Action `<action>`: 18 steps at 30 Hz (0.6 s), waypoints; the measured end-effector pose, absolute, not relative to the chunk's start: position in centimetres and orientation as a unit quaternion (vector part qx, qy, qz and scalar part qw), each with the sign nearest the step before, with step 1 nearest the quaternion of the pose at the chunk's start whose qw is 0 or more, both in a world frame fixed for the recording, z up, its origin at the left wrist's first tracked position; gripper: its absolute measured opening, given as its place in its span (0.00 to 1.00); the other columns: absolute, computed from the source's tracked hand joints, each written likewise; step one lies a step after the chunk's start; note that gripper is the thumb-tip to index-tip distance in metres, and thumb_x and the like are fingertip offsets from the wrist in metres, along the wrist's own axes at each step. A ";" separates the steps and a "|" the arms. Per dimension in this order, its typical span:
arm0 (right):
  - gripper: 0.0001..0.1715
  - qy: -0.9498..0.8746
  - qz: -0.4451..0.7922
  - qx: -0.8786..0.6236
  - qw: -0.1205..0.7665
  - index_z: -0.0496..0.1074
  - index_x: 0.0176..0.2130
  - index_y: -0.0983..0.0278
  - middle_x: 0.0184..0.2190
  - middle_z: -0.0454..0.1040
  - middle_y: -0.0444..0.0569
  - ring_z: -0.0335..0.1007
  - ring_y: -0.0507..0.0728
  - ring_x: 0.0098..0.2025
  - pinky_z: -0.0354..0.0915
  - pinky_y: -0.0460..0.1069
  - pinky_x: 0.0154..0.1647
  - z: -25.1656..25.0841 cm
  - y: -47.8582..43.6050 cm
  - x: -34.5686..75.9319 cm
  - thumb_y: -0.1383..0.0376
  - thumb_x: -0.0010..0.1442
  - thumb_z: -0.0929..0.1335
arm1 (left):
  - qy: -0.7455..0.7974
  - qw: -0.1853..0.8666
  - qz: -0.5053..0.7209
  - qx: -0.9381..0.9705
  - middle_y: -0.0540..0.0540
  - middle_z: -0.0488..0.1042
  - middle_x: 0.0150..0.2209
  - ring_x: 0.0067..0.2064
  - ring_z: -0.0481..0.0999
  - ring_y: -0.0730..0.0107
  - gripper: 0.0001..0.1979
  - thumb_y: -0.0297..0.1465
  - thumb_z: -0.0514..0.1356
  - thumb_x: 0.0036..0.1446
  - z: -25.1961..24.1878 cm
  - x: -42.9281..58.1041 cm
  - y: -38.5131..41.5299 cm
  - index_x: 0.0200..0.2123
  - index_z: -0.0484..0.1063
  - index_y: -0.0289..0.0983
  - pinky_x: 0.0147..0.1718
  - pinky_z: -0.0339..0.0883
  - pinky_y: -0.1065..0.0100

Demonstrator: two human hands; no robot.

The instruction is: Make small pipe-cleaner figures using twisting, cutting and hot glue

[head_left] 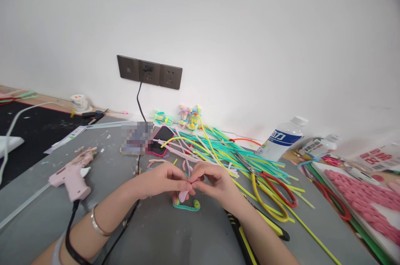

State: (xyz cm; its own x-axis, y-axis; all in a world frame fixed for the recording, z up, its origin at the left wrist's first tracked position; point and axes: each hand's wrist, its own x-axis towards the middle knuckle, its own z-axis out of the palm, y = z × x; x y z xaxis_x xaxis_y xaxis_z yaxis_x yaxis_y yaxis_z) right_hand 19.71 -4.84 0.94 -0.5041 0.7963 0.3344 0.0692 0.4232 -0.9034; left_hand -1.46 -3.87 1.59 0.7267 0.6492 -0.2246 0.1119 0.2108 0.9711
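My left hand [167, 179] and my right hand [209, 181] meet over the grey mat, thumbs and fingertips pinched together. Between them is a small figure of bent pipe cleaners, with a pink part [183, 195] at the fingertips. A teal pipe cleaner [188, 208] hangs below, ending in a yellow-green coil [196, 204]. The fingers hide much of this piece. Behind my hands lies a loose pile of teal, yellow and pink pipe cleaners [250, 161]. Short pink cut pieces [156, 160] lie just beyond my left hand.
A pink glue gun [73, 179] rests at left, its black cord running under my left arm. Scissors [253, 173] and black-yellow pliers [239, 236] lie at right. A phone [161, 140], small finished figures [189, 118] and a bottle [283, 138] stand or lie farther back.
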 end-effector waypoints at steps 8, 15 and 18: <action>0.12 -0.735 0.401 -0.349 0.421 0.76 0.35 0.62 0.30 0.74 0.47 0.68 0.54 0.31 0.64 0.48 0.32 0.5 -4.8 19.5 0.56 0.63 0.71 | 0.344 0.696 0.240 0.583 0.49 0.75 0.25 0.26 0.73 0.75 0.14 0.40 0.67 0.55 1.3 -1.3 -3.8 0.29 0.75 0.34 0.27 0.68 0.72; 0.07 -0.747 0.314 -0.389 0.439 0.72 0.32 0.62 0.25 0.70 0.44 0.64 0.52 0.27 0.61 0.47 0.30 0.4 -5.1 19.2 0.64 0.63 0.69 | 0.346 0.664 0.261 0.610 0.51 0.72 0.24 0.27 0.70 0.76 0.17 0.41 0.63 0.58 2.0 -1.2 -4.1 0.25 0.67 0.35 0.27 0.64 0.74; 0.07 -0.757 0.281 -0.374 0.456 0.70 0.31 0.61 0.25 0.69 0.44 0.64 0.52 0.27 0.61 0.47 0.29 0.5 -5.4 19.0 0.66 0.63 0.68 | 0.342 0.650 0.279 0.619 0.51 0.70 0.23 0.28 0.70 0.74 0.18 0.42 0.62 0.59 2.1 -1.1 -4.2 0.24 0.66 0.36 0.26 0.63 0.74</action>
